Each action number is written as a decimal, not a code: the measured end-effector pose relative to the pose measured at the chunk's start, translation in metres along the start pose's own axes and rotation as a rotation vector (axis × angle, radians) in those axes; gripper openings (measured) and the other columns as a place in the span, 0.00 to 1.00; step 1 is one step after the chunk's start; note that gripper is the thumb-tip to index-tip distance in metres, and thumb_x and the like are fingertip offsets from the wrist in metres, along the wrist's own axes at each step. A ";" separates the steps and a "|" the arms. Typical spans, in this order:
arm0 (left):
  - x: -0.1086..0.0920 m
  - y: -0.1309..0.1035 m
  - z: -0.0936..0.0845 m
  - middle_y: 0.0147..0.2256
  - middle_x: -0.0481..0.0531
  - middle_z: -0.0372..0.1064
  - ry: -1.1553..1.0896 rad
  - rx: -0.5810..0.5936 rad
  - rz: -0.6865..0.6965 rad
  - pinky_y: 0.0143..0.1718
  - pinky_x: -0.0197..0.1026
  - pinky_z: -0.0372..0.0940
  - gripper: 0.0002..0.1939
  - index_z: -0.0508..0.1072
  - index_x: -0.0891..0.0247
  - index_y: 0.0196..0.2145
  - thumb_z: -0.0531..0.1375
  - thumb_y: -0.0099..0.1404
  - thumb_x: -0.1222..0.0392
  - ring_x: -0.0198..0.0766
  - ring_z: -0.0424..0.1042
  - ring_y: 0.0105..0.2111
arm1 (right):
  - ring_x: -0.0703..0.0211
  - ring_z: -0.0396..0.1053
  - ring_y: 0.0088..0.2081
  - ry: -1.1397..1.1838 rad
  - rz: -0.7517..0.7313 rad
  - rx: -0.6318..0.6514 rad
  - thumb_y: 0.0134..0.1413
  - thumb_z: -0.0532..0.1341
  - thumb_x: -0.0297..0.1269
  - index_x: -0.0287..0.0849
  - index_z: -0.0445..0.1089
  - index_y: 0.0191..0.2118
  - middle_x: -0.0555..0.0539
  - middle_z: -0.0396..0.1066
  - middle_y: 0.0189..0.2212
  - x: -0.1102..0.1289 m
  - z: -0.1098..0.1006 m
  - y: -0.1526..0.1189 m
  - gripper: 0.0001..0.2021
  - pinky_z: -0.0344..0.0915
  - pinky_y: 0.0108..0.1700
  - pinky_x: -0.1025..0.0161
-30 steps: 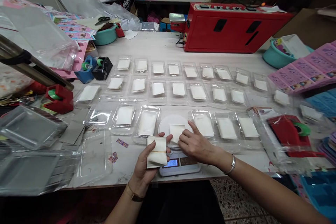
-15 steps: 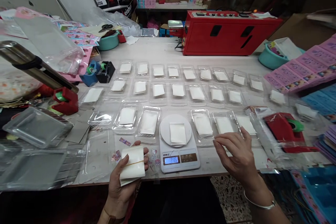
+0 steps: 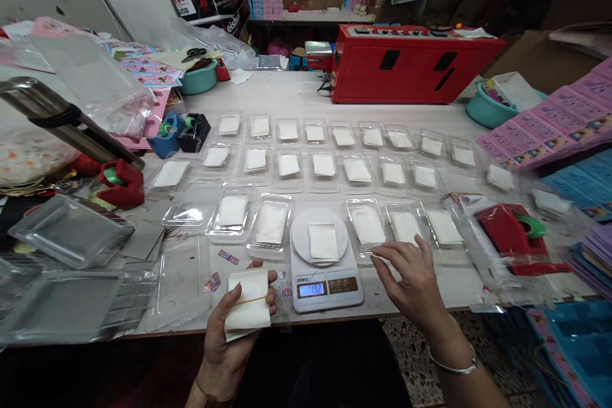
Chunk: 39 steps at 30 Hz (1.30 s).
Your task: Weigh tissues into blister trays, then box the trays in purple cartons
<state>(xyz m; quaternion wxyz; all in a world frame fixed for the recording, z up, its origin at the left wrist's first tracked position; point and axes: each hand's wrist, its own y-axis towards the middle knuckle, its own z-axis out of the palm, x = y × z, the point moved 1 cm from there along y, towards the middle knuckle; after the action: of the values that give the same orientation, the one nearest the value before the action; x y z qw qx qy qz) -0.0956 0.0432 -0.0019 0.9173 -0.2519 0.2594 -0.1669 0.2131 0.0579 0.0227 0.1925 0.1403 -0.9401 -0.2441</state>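
Observation:
My left hand (image 3: 239, 319) grips a stack of white paper sheets (image 3: 248, 299) with a thin tan rubber band around its middle, just over the table's front edge. To its right stands a white digital kitchen scale (image 3: 354, 290) with a lit display. A small pile of white sheets (image 3: 324, 242) lies on the scale's round plate. My right hand (image 3: 411, 280) hovers right of the scale, fingers loosely bent and apart, holding nothing I can see. Near its fingertips is a clear plastic tray (image 3: 351, 205) with white sheets (image 3: 369, 226) in it.
Several rows of clear trays with white sheets cover the table's middle. Tape dispensers stand left (image 3: 122, 185) and right (image 3: 511, 236). Empty clear trays (image 3: 71, 229) lie at the left. At the back is a red machine (image 3: 415, 67); pink boxes (image 3: 549, 115) are stacked on the right.
My right hand has moved left, closer to the scale. My left hand with the stack has shifted slightly right. The scale's display shows a different number.

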 end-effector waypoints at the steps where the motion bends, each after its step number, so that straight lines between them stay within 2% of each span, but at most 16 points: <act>1: 0.001 0.000 0.001 0.42 0.63 0.76 0.005 0.005 0.000 0.32 0.41 0.70 0.23 0.75 0.62 0.48 0.69 0.53 0.60 0.40 0.72 0.30 | 0.55 0.73 0.38 0.005 -0.006 0.017 0.65 0.57 0.32 0.45 0.70 0.40 0.49 0.75 0.34 0.002 0.003 0.003 0.05 0.49 0.63 0.43; 8: 0.004 0.001 0.010 0.41 0.65 0.77 0.012 0.038 -0.032 0.31 0.40 0.69 0.21 0.77 0.63 0.45 0.70 0.53 0.59 0.39 0.71 0.29 | 0.56 0.72 0.38 0.012 -0.075 0.101 0.67 0.55 0.32 0.44 0.70 0.40 0.47 0.74 0.35 0.007 0.021 0.026 0.07 0.48 0.64 0.43; 12: 0.006 0.001 0.013 0.40 0.64 0.78 0.002 0.047 -0.046 0.32 0.40 0.69 0.20 0.78 0.61 0.43 0.71 0.51 0.59 0.39 0.71 0.29 | 0.57 0.72 0.37 0.020 -0.073 0.077 0.67 0.56 0.32 0.44 0.70 0.39 0.48 0.73 0.35 0.007 0.020 0.033 0.06 0.48 0.64 0.44; 17: 0.007 0.000 0.013 0.41 0.64 0.78 0.006 0.037 -0.066 0.32 0.40 0.69 0.22 0.76 0.61 0.45 0.71 0.51 0.59 0.39 0.72 0.29 | 0.58 0.71 0.35 0.034 -0.024 0.056 0.66 0.55 0.30 0.44 0.69 0.35 0.50 0.73 0.32 0.004 0.015 0.029 0.08 0.50 0.62 0.46; 20: 0.008 0.000 0.015 0.44 0.64 0.77 0.044 0.080 -0.079 0.33 0.40 0.69 0.22 0.75 0.61 0.46 0.70 0.53 0.58 0.38 0.72 0.29 | 0.54 0.71 0.38 0.030 0.001 0.091 0.67 0.55 0.33 0.44 0.70 0.40 0.47 0.74 0.35 -0.002 0.019 0.032 0.06 0.54 0.59 0.46; 23: 0.014 0.001 0.023 0.49 0.65 0.75 0.086 0.183 -0.125 0.33 0.40 0.69 0.24 0.74 0.61 0.49 0.69 0.54 0.56 0.38 0.72 0.29 | 0.48 0.70 0.44 0.032 -0.010 0.221 0.67 0.56 0.38 0.42 0.67 0.52 0.42 0.74 0.42 -0.006 0.029 0.049 0.12 0.62 0.51 0.48; 26: 0.028 0.007 0.037 0.55 0.65 0.71 0.159 0.296 -0.133 0.32 0.40 0.67 0.30 0.72 0.61 0.54 0.69 0.53 0.55 0.39 0.73 0.29 | 0.48 0.69 0.47 0.036 -0.061 0.419 0.64 0.61 0.38 0.39 0.66 0.55 0.40 0.72 0.46 -0.006 0.044 0.077 0.17 0.65 0.46 0.53; 28: 0.040 0.016 0.047 0.55 0.64 0.71 0.192 0.331 -0.136 0.31 0.40 0.66 0.35 0.69 0.60 0.59 0.69 0.53 0.55 0.38 0.73 0.29 | 0.50 0.70 0.46 0.024 -0.098 0.566 0.61 0.63 0.38 0.39 0.69 0.52 0.41 0.72 0.45 -0.004 0.056 0.096 0.16 0.66 0.45 0.56; 30: 0.052 0.027 0.054 0.50 0.63 0.75 0.212 0.328 -0.167 0.29 0.38 0.65 0.39 0.64 0.59 0.62 0.68 0.54 0.54 0.38 0.73 0.28 | 0.51 0.70 0.44 -0.009 -0.118 0.679 0.58 0.66 0.39 0.40 0.72 0.46 0.43 0.73 0.42 -0.002 0.067 0.110 0.12 0.66 0.42 0.59; 34: 0.069 0.048 0.057 0.37 0.61 0.79 0.216 0.278 -0.209 0.29 0.37 0.64 0.43 0.61 0.64 0.64 0.67 0.54 0.53 0.39 0.74 0.26 | 0.52 0.71 0.37 -0.067 -0.104 0.766 0.53 0.68 0.40 0.42 0.72 0.35 0.44 0.73 0.35 0.003 0.082 0.126 0.08 0.61 0.34 0.61; 39: 0.075 0.053 0.054 0.32 0.59 0.79 0.208 0.256 -0.194 0.29 0.37 0.63 0.44 0.61 0.66 0.64 0.68 0.52 0.54 0.39 0.74 0.26 | 0.56 0.70 0.33 -0.059 -0.051 0.902 0.52 0.66 0.37 0.44 0.69 0.30 0.47 0.74 0.32 0.010 0.079 0.132 0.06 0.54 0.29 0.63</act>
<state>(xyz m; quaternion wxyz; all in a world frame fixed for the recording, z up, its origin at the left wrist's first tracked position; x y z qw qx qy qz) 0.0052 0.0742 -0.0209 0.8897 -0.1385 0.3039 -0.3112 0.1479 0.1976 0.0299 0.0793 0.2262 -0.9538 0.1813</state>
